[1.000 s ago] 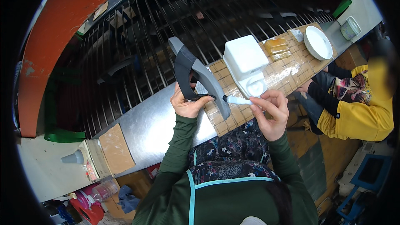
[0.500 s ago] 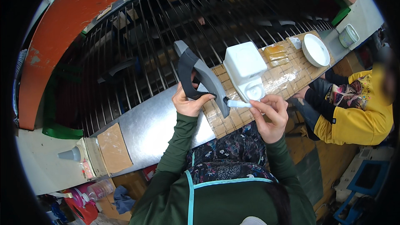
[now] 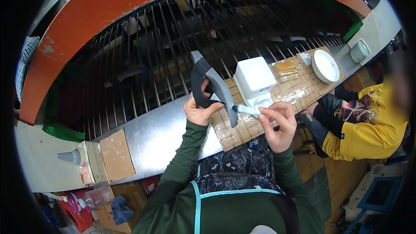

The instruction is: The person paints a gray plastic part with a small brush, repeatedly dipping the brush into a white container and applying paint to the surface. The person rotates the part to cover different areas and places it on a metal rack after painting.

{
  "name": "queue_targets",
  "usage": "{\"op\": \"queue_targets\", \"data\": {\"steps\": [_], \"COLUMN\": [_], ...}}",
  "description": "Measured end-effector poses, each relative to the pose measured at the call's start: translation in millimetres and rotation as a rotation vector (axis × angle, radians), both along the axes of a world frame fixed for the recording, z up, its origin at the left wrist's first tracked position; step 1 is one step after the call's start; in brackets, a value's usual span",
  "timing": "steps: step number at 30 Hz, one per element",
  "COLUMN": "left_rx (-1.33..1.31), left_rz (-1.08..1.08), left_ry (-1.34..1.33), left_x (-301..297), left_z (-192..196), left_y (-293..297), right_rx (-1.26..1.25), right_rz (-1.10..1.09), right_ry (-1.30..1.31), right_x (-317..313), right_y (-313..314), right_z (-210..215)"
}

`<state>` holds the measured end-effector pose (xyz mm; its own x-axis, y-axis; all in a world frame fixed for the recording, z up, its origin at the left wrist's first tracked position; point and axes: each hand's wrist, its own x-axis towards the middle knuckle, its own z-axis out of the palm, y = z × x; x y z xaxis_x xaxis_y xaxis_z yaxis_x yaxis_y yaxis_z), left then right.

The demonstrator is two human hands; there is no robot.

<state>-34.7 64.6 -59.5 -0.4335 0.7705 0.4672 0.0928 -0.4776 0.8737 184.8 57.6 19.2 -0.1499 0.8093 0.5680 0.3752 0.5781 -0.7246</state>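
My left hand point(image 3: 200, 108) grips a grey-and-black piece point(image 3: 219, 86) that looks like a slipper, with a curved grey sole and a broad black strap. The fingers reach behind the black part and the thumb presses on its near side. In my right hand point(image 3: 279, 125) a small brush point(image 3: 246, 109) with a pale handle is pinched between thumb and fingers. Its dark tip meets the grey sole's edge near the lower end. Just beyond the brush stands a white plastic dispenser point(image 3: 254, 76) with a round cup at its front, partly hidden by the brush and my fingers.
Beyond the bench runs a rack of metal rods point(image 3: 151, 56), carrying similar grey pieces point(image 3: 125, 76). On the tan grid-patterned board point(image 3: 234, 136) lie an amber block point(image 3: 286, 70) and a white bowl point(image 3: 325, 66). A co-worker in a yellow top point(image 3: 368, 125) sits at right.
The view has shifted slightly, showing more of the orange frame at the top. The brush handle now slants down to the right, its tip still at the sole's edge. Both grips are unchanged.
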Motion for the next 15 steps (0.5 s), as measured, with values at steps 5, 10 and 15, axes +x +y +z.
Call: {"op": "queue_targets", "data": {"steps": [5, 10, 15], "left_rx": [0.023, 0.005, 0.026], "left_rz": [-0.015, 0.035, 0.057], "left_ry": [-0.015, 0.038, 0.007], "left_x": [-1.2, -2.0, 2.0], "left_z": [0.6, 3.2, 8.5], "left_y": [-1.1, -2.2, 0.2], "right_rx": [0.11, 0.132, 0.142], "right_rz": [-0.041, -0.029, -0.051], "right_ry": [-0.081, -0.102, -0.092], "right_x": [0.1, 0.3, -1.9], "right_y": [5.1, 2.7, -2.7], "right_z": [4.9, 7.7, 7.5]}}
